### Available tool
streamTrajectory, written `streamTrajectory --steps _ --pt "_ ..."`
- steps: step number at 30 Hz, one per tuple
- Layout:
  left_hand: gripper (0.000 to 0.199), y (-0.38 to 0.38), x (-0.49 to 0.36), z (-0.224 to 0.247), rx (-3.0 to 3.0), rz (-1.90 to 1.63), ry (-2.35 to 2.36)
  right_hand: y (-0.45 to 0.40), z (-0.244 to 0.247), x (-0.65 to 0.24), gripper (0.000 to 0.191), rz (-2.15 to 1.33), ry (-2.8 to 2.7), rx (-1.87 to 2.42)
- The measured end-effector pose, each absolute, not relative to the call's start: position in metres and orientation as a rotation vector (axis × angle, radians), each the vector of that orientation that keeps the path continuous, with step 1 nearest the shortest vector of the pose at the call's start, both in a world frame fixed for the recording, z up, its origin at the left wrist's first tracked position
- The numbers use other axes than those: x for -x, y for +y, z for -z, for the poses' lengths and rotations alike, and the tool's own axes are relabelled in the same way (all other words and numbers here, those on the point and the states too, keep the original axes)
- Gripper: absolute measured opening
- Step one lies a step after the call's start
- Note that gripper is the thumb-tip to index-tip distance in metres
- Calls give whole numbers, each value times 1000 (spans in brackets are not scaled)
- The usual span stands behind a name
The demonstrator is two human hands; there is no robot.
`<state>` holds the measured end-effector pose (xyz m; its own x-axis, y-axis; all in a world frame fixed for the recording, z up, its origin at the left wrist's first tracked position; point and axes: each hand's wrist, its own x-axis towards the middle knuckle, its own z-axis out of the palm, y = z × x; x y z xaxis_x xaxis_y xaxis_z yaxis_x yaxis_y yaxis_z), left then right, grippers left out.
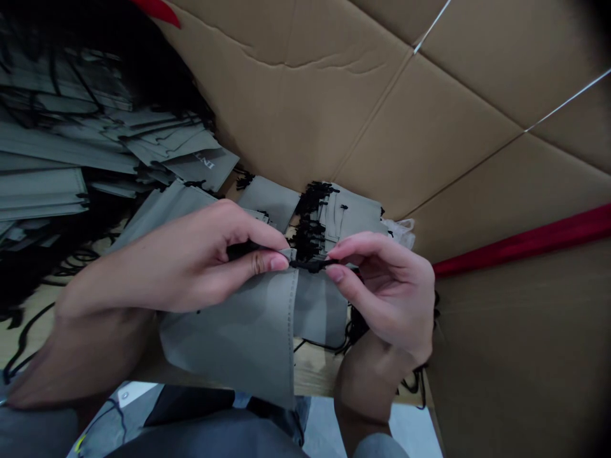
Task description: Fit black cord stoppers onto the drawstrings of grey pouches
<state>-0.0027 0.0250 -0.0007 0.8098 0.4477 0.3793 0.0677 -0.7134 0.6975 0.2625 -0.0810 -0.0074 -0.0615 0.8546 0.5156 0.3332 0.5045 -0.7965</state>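
A grey fabric pouch (pixel 238 337) with a stitched edge hangs from my left hand (pixel 205 261), whose thumb and forefinger pinch its upper corner. From that corner a short black cord (pixel 312 265) runs across to my right hand (pixel 386 286). My right thumb and forefinger close on the cord's other end. The cord looks bunched or knotted between the two hands; its exact form is too small to tell. Behind the hands lies a stack of grey pouches (pixel 356 213) with black cord ends bunched along its left side.
A large heap of grey pouches (pixel 62 149) with black cords fills the left side. Brown cardboard (pixel 310 89) rises behind and at the right, crossed by a red strip (pixel 525 242). Clear plastic (pixel 403 232) lies by the stack. The wooden table edge (pixel 315 380) is near my body.
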Motion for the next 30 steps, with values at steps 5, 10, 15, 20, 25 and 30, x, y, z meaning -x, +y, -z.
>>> streamTrajectory --steps 5,10,15,20,25,30 --pt "37 25 2 -2 -2291 -692 390 -82 7 -261 20 -590 -1623 1020" --pt "39 25 0 -5 -2270 -766 402 -83 6 -256 22 -644 -1496 1064" --pt "36 26 5 -5 -2286 -777 409 -84 5 -255 19 -703 -1389 1083" --pt "34 25 8 -6 -2289 -734 390 -84 3 -261 17 -704 -1481 1069" --pt "39 25 3 -4 -2317 -727 369 -78 8 -257 42 -762 -1645 998" --pt "34 26 1 -3 -2305 -724 338 -74 13 -247 19 -669 -1632 1030"
